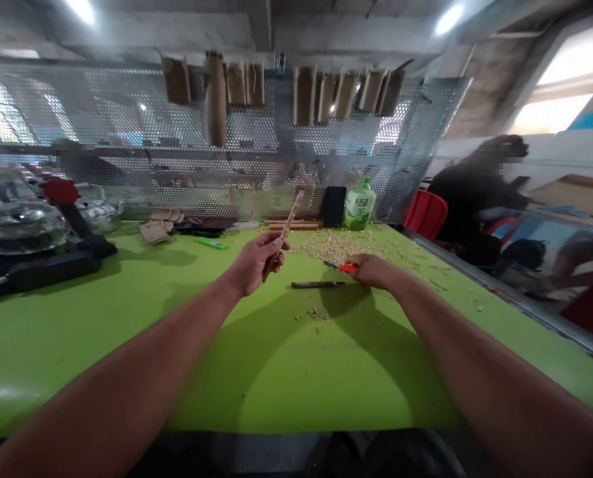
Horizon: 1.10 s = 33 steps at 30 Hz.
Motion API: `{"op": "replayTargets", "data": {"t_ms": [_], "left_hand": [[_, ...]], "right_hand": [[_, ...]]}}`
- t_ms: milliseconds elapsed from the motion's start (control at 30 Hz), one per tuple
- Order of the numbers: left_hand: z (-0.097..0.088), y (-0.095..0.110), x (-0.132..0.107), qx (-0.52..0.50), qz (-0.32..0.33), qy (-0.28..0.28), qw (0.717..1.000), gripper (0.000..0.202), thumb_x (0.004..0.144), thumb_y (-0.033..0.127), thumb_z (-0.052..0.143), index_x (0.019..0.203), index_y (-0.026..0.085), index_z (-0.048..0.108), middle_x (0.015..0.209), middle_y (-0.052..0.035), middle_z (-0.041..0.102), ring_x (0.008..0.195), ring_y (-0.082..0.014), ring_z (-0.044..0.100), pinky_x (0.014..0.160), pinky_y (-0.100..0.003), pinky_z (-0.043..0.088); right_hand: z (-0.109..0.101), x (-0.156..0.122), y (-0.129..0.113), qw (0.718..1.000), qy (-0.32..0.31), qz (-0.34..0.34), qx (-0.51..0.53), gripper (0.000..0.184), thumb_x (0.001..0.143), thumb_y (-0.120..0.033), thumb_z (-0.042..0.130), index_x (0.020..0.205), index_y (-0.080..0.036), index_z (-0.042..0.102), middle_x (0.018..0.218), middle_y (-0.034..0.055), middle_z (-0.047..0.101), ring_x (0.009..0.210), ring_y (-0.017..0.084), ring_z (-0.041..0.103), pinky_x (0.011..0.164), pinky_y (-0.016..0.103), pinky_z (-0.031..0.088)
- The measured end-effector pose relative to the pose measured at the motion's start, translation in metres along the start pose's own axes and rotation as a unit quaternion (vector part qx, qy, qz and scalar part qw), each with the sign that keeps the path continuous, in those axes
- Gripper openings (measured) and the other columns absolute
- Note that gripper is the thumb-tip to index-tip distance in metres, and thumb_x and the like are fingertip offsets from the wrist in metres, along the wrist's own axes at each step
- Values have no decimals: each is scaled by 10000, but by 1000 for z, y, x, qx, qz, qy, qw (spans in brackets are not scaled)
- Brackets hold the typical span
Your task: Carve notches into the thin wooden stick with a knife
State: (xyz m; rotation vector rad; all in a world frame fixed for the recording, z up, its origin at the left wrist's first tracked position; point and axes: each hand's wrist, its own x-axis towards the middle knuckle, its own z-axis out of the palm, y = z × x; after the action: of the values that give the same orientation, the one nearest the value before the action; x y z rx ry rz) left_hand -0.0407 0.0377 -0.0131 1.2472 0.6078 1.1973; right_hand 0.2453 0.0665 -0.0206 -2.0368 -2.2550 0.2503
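My left hand (261,260) is closed around a slim strip of wood (291,218), which tilts up and to the right above the table. Its upper part is pale and its lower end darker. To the right, my right hand (373,271) is low over the table with its fingers at the red handle of a dark-bladed cutting tool (346,268); the palm hides part of the handle. Just in front of that tool lies a dark, narrow file-like bar (318,285). Small wood crumbs (316,313) are scattered nearer to me.
Wood shavings (333,245) cover the back of the green table (127,358). Behind them stand a green-labelled bottle (360,207) and a dark box (334,206). A black power tool (52,269) and glass teapots (20,222) sit at left. A person (480,192) sits at right.
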Motion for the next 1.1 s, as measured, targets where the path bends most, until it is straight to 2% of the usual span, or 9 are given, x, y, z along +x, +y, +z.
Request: {"op": "replayTargets", "data": {"t_ms": [167,333,433,533,600,667,900,1100], "left_hand": [[-1,-4,2,34,-6,16,999,242,794,306,719,943,137,633,833,-4,581,530,-23,450,454,-164,352],[-4,-15,5,80,-5,43,996,279,812,316,690,1032,157,628,784,13,536,560,-50,497,477,-174,402],[-2,-18,5,119,0,47,992,279,843,322,643,1072,164,618,734,34,497,501,-38,439,436,-164,340],[3,-19,4,128,10,45,991,254,868,300,596,1078,156,596,692,52,451,450,-23,335,407,-162,245],[6,-20,4,129,11,41,991,247,875,303,579,1074,155,580,678,59,427,446,-26,309,407,-168,222],[10,-21,2,141,10,29,990,260,878,317,574,1084,159,570,663,65,400,450,-33,295,413,-177,211],[19,-22,-5,224,37,-24,974,274,880,380,576,1037,156,590,659,58,403,518,-58,310,488,-210,273],[21,-20,-7,226,34,-28,973,272,872,368,579,1041,156,590,665,57,408,541,-67,305,509,-224,268]], "right_hand": [[-1,1,-11,997,55,5,44,391,687,-135,570,1056,-135,698,959,141,726,837,223,653,721,268,444],[-2,-9,-31,981,110,-44,152,403,805,-165,346,1127,-137,587,841,68,660,652,149,567,569,237,411],[3,-18,-46,963,139,-98,211,341,813,-227,416,1110,-164,572,869,37,624,672,136,530,596,233,407],[11,-26,-58,931,166,-187,264,265,834,-429,541,908,-179,587,765,7,574,677,139,497,611,242,378],[15,-30,-64,928,184,-215,242,352,867,-521,509,747,-191,527,668,-15,503,626,126,451,581,241,329],[18,-32,-69,935,198,-214,200,417,900,-553,459,684,-198,473,623,-25,460,583,116,417,555,244,280],[14,-36,-77,960,213,-165,74,386,941,-491,443,720,-187,532,640,8,543,558,120,432,538,254,237],[12,-42,-80,963,217,-146,60,372,952,-491,437,787,-183,565,669,20,595,545,118,448,518,247,237]]}}
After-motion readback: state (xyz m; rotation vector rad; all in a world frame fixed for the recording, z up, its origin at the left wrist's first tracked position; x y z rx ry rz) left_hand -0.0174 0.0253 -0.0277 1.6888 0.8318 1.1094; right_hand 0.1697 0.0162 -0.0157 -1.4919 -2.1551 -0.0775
